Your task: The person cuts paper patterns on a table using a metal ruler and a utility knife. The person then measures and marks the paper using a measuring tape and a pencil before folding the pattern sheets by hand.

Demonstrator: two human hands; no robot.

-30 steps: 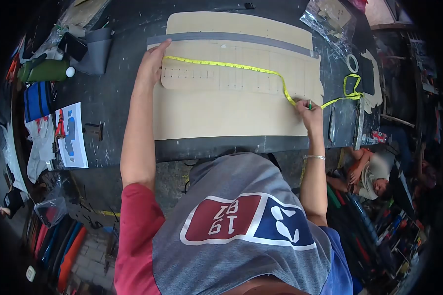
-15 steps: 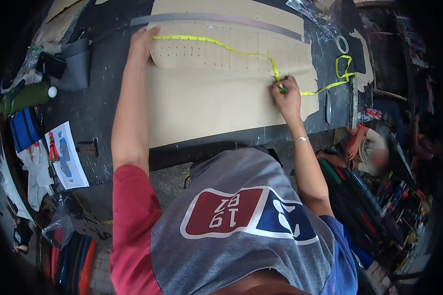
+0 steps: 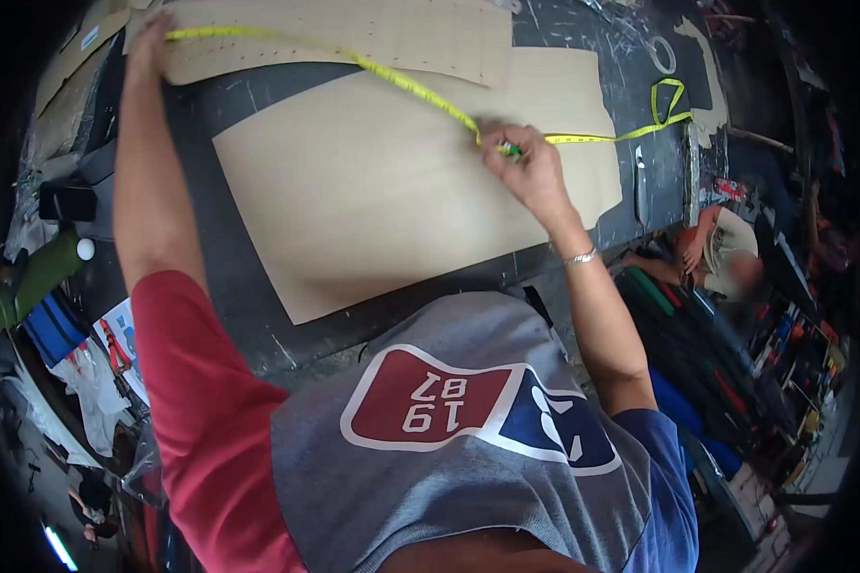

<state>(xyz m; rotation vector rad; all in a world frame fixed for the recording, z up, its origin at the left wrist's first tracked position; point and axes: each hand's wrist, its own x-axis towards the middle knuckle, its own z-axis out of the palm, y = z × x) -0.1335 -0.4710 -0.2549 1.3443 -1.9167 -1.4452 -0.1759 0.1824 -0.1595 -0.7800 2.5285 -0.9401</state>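
Observation:
My left hand [image 3: 151, 46], blurred, is closed at the left edge of a marked brown sheet [image 3: 306, 53], beside one end of a yellow tape measure [image 3: 406, 84]. The tape runs across that sheet, over a larger plain brown sheet [image 3: 373, 191] and past my right hand [image 3: 530, 167]. The fingers of my right hand are closed round a green pen [image 3: 509, 150], above the plain sheet and right by the tape. Whether they also grip the tape is hidden.
A tape roll [image 3: 662, 55] and a cutter [image 3: 640, 186] lie on the dark table [image 3: 258, 334] at the right. Left are a green bottle [image 3: 43, 272], a blue pouch [image 3: 57, 329] and plastic bags. A seated person [image 3: 726, 248] is beyond the right side.
My left hand and the marked sheet have moved up and left, baring more of the plain sheet. My right hand has shifted slightly up and left with the pen. The tape is straighter.

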